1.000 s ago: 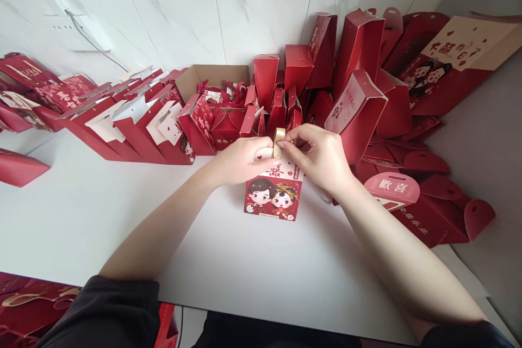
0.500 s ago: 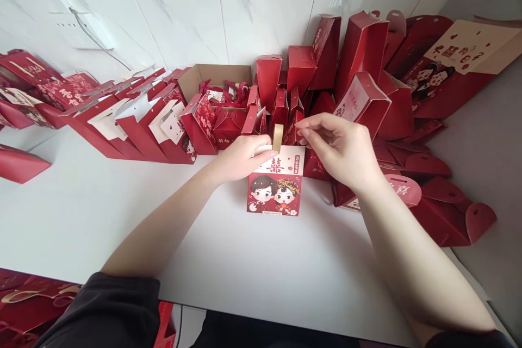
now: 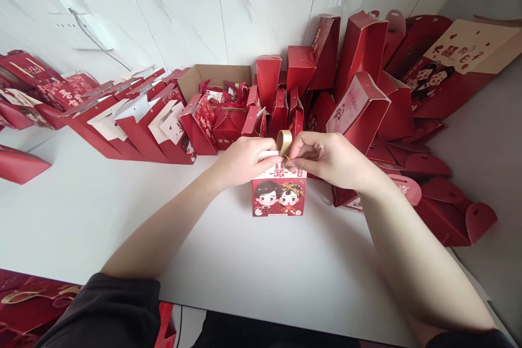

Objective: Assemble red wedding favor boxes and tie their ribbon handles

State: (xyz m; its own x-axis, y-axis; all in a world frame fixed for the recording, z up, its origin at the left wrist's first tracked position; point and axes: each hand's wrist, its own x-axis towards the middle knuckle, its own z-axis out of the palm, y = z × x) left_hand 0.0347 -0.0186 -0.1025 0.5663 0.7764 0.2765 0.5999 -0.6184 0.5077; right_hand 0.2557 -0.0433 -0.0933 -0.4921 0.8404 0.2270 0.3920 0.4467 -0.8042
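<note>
Evidently mid-assembly, as I log it from the head view. Item one: printed gift box (image 3: 278, 198), red below and cream above, a cartoon couple on the front; placed at the centre of the white table (image 3: 244, 266), between the two hands. Whether its base bears fully on the surface I cannot tell.

Item two: gold ribbon loop (image 3: 284, 140), one, standing upright above the box's top edge.

Item three: small gold piece (image 3: 287, 158), one, at the foot of the loop; too small for me to identify.

Item four: left hand (image 3: 247, 160), thumb and fingers pinched on the box's top edge, steadying it.

Item five: right hand (image 3: 332, 160), thumb and forefinger closed together on the small gold piece; other fingers curled.

Condition, as I judge it: body formed, top edges brought together, ribbon bent into its loop. Fixing at the loop's foot seems unfinished; the fingertips hide how far anything passes through.

Surroundings: row of red boxes (image 3: 138, 133) with pale flaps, to the left; brown carton (image 3: 193, 81) of ribboned boxes, behind; tall red box (image 3: 268, 81), nearby; pink-topped box (image 3: 403, 187), beyond the right wrist.
</note>
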